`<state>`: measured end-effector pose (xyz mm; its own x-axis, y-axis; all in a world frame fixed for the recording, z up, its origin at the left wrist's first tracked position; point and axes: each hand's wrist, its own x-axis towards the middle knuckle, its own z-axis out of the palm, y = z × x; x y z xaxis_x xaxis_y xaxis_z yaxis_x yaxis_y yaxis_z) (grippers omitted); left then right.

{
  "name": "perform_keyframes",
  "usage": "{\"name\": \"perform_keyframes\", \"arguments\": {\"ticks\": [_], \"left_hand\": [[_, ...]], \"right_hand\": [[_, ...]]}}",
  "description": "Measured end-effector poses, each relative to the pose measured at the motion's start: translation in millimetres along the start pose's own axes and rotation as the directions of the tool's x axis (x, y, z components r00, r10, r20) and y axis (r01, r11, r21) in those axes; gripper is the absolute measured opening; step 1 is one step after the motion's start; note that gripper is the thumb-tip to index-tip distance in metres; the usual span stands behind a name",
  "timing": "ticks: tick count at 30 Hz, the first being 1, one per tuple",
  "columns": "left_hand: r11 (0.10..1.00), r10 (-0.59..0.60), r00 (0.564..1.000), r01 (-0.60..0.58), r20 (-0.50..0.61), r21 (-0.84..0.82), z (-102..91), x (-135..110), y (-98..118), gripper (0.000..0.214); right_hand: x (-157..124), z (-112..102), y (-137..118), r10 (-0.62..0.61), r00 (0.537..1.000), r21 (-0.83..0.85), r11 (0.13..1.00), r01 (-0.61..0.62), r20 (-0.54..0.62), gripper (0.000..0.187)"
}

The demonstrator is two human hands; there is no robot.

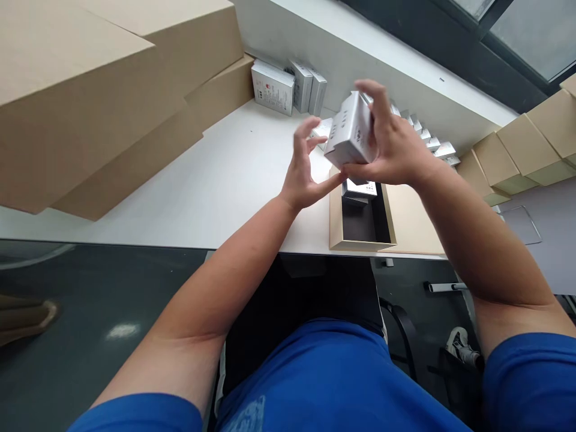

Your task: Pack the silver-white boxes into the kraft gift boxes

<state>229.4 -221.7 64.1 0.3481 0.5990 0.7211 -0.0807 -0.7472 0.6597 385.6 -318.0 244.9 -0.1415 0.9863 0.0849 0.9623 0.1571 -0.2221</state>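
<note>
My right hand (396, 150) grips a small white product box (348, 135) and holds it tilted in the air above the table. My left hand (306, 171) hovers just left of that box with fingers spread and curled, thumb tip close to its lower corner, holding nothing. Directly below sits an open tan cardboard box (335, 225) with a dark inside; another small white box (360, 189) lies at its far end.
Large stacked cardboard cartons (103, 96) fill the left of the white table (216, 180). Three white boxes (288, 87) stand by the wall. A row of small white boxes (432, 141) and tan cartons (517, 150) lines the right. The table edge runs near my body.
</note>
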Motion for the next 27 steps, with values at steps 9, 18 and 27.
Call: {"name": "perform_keyframes", "arguments": {"ticks": [9,18,27], "left_hand": [[0.987,-0.017,0.923,-0.047,0.385,0.157,2.0,-6.3,-4.5,0.077],[0.904,0.258,0.87,-0.37,0.42,0.213,16.2,-7.5,15.4,0.085],[0.939,0.248,0.961,-0.269,0.12,0.216,9.4,-9.2,19.3,0.07]], "right_hand": [[-76.7,2.4,3.5,0.36,0.873,-0.024,0.927,-0.373,0.328,0.092],[-69.2,15.4,-17.6,0.495,0.736,-0.418,0.853,-0.312,0.462,0.066],[-86.4,39.3,4.5,0.466,0.74,-0.424,0.865,-0.268,0.484,0.075]]}}
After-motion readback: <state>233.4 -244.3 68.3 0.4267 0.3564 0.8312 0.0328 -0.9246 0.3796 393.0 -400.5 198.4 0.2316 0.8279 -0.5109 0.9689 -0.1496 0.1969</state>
